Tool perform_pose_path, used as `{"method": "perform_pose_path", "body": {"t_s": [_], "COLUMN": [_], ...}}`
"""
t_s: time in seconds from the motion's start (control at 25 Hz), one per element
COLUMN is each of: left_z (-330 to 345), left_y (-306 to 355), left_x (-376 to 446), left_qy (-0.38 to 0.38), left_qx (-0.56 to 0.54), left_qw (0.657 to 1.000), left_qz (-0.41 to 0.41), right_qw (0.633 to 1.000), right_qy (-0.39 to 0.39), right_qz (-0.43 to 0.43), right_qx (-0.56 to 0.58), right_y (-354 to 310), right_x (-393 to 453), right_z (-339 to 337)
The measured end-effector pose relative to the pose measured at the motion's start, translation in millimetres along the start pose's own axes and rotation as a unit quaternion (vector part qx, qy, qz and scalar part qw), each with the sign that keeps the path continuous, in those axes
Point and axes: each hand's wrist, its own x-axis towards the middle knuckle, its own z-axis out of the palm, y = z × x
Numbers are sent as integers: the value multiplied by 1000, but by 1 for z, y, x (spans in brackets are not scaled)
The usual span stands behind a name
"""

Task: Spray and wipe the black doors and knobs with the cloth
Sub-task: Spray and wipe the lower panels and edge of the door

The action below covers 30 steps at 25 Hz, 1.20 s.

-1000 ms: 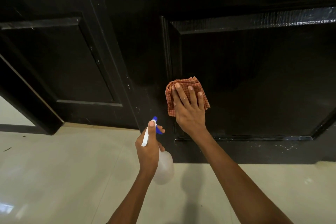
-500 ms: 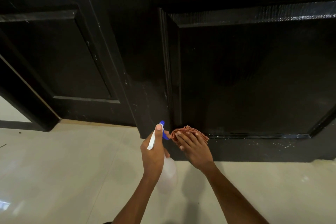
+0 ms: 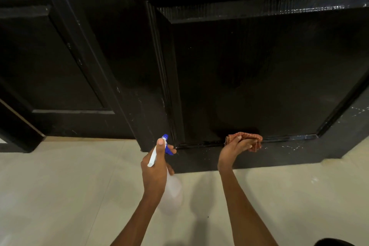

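The black panelled door [image 3: 259,78] fills the upper right, its bottom rail meeting the floor. My right hand [image 3: 232,149] presses an orange checked cloth [image 3: 253,140] against the lower moulding of the door's recessed panel, fingers curled round the cloth. My left hand [image 3: 154,168] grips a translucent white spray bottle [image 3: 172,189] with a blue nozzle [image 3: 165,142] and white trigger, held low in front of the door's left edge. A second black door [image 3: 50,70] stands at the left. No knob is in view.
Pale glossy floor tiles [image 3: 60,195] spread below the doors. White specks dot the bottom rail [image 3: 289,149] to the right of the cloth. A dark door frame [image 3: 18,132] stands at the far left. A dark shape [image 3: 335,242] shows at the bottom right corner.
My right hand slid the cloth down the panel to its bottom moulding, then rightward along it. The left hand with the bottle stayed low near the door's left edge.
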Motion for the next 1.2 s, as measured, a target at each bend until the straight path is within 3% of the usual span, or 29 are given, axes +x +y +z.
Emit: {"method": "perform_pose_path", "body": {"t_s": [0.12,0.24,0.4,0.56,0.68,0.76,0.88,1.0,1.12,1.2], "left_z": [-4,-6,1,8,6,3,-3,-11,-21,-26], "left_y": [-1,-2,-3,-8,-7,-9,-10,-9,-7,-5], "left_x": [2,3,8,-2,-3,-4,-3,-2,-2,0], "left_qy": [6,12,19,-16,-33,-29,-27,-3,17,47], "left_qx": [12,23,32,36,37,42,42,35,28,22], "left_qw": [1000,1000,999,999,999,999,999,999,999,998], "left_qz": [0,13,-6,28,18,14,0,6,11,-35], "right_qw": [998,993,984,988,953,947,969,987,973,948], "right_qy": [-13,-80,-149,-61,26,31,-28,-45,-145,-215], "right_qz": [48,83,48,39,23,45,31,71,72,45], "right_qx": [32,2,-85,-136,-299,-316,-242,-136,-164,-229], "right_y": [-11,3,29,29,32,28,20,10,18,32], "right_x": [-40,-90,-112,-38,52,75,37,-31,-111,-147], "right_z": [35,75,83,36,-19,-42,-29,19,73,93]}}
